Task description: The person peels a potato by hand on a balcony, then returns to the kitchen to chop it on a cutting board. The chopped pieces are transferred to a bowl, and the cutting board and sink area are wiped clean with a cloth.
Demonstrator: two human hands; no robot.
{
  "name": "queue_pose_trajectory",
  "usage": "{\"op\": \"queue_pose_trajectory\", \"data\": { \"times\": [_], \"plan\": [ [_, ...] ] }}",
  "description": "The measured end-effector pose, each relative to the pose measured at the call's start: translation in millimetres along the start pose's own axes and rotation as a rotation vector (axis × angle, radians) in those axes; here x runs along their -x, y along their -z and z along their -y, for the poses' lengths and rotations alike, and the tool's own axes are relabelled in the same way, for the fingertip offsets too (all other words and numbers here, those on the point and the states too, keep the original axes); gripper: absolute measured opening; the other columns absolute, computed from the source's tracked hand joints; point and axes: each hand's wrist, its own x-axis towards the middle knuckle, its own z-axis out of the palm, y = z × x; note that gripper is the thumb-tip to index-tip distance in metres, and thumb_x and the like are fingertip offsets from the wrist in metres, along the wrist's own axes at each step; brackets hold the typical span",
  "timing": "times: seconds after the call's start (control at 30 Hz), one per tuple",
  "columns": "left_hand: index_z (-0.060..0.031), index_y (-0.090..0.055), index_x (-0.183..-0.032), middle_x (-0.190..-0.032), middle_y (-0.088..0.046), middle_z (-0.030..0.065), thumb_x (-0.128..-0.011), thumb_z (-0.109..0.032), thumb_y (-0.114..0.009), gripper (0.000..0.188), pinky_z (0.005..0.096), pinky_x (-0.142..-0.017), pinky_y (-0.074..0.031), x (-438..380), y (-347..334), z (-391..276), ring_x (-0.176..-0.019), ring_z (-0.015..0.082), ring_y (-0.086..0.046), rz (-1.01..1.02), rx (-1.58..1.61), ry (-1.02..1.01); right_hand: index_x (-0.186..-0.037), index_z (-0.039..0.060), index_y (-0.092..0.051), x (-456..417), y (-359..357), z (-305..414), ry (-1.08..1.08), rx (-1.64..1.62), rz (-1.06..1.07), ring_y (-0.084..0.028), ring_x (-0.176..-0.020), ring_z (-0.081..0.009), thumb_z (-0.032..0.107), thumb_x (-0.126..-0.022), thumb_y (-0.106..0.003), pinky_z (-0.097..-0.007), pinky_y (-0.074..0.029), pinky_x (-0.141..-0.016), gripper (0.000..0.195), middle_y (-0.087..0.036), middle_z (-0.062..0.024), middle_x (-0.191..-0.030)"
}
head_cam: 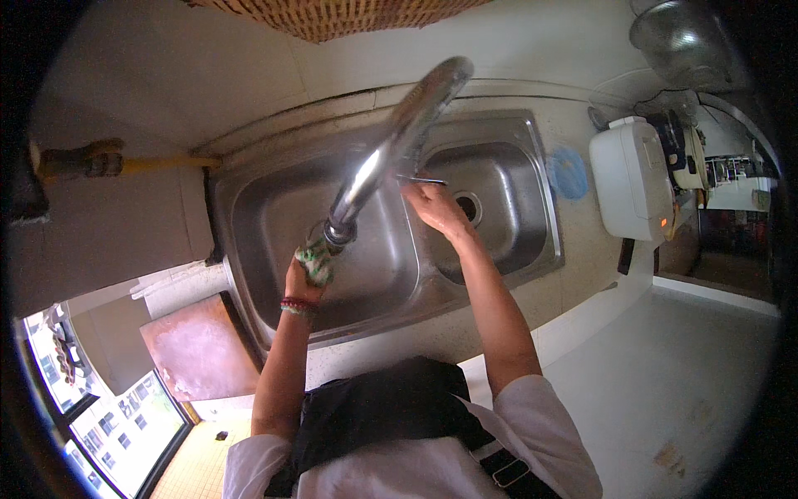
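Note:
My left hand (304,278) holds a green and white cloth or scrubber (317,263) over the larger basin (280,218) of a steel double sink, close below the faucet's spout end. The chrome faucet (374,168) arches across the view from the upper right. My right hand (431,203) is at the faucet lever (424,180), above the divider and beside the smaller basin (499,165); the spout hides part of this area. Whether its fingers grip the lever is hard to tell. A drain (469,206) shows in the smaller basin.
Right of the sink lie a blue round cloth or pad (567,173) and a white plastic appliance (626,181) with an orange light. A metal bowl or colander (682,43) is at upper right. A wooden board (199,352) stands at lower left; a woven basket (349,15) is above.

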Motion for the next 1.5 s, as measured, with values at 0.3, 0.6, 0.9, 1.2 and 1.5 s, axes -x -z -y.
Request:
{"op": "queue_pose_trajectory", "data": {
  "times": [0.3, 0.6, 0.9, 1.2, 1.5],
  "plan": [
    [-0.006, -0.055, -0.098, -0.09, -0.057, 0.0044, -0.083, -0.012, -0.055, 0.016, 0.0322, -0.075, -0.046, 65.5, -92.6, 39.4, -0.083, 0.0187, -0.055, -0.146, -0.655, -0.298, -0.131, 0.0123, -0.043, 58.7, -178.8, -4.0, -0.113, -1.324, 0.245, -0.039, -0.122, -0.0214, 0.058, -0.084, -0.052, -0.04, -0.037, -0.096, 0.067, -0.042, -0.0062, -0.134],
    [-0.0078, -0.047, -0.126, -0.138, -0.035, 0.0163, -0.082, -0.024, -0.052, 0.046, 0.0485, -0.108, -0.016, 98.7, -101.5, 71.1, -0.132, 0.0335, -0.026, -0.041, -2.235, -1.096, -0.129, 0.0105, -0.042, 112.5, -204.1, 63.1, -0.027, -2.268, 0.153, -0.051, -0.111, -0.0227, 0.034, -0.096, -0.037, -0.0453, -0.043, -0.095, 0.041, -0.049, -0.0068, -0.126],
    [-0.0317, -0.031, -0.137, -0.147, -0.018, 0.014, -0.085, -0.034, -0.049, 0.056, 0.0448, -0.066, -0.054, 95.4, -115.9, 44.8, -0.103, 0.0404, -0.056, -0.386, -2.004, -0.751, -0.125, 0.0104, -0.043, 107.0, -199.3, 73.2, -0.39, -1.748, 0.03, -0.051, -0.107, -0.02, 0.047, -0.095, -0.034, -0.0377, -0.047, -0.091, 0.048, -0.051, -0.0056, -0.119],
    [-0.0075, -0.056, -0.104, -0.096, -0.061, 0.0171, -0.086, -0.027, -0.045, 0.028, 0.046, -0.062, -0.049, 63.9, -59.3, 39.8, -0.073, 0.0354, -0.061, -0.074, -2.169, -0.653, -0.096, 0.0094, -0.054, 94.3, -215.1, 40.8, -0.481, -1.695, -0.001, -0.057, -0.091, -0.0216, 0.032, -0.092, -0.036, -0.0371, -0.048, -0.081, 0.029, -0.057, -0.0072, -0.099],
    [-0.0042, -0.05, -0.089, -0.071, -0.061, 0.023, -0.09, -0.031, -0.038, 0.029, 0.0486, -0.059, -0.048, 76.7, -56.7, 45.4, -0.066, 0.0394, -0.06, -0.229, -2.056, -0.706, -0.082, 0.0144, -0.054, 85.9, -235.7, 19.0, -0.568, -1.704, 0.222, -0.057, -0.082, -0.0191, 0.035, -0.09, -0.036, -0.0361, -0.047, -0.075, 0.029, -0.058, -0.0042, -0.087]
  ]
}}
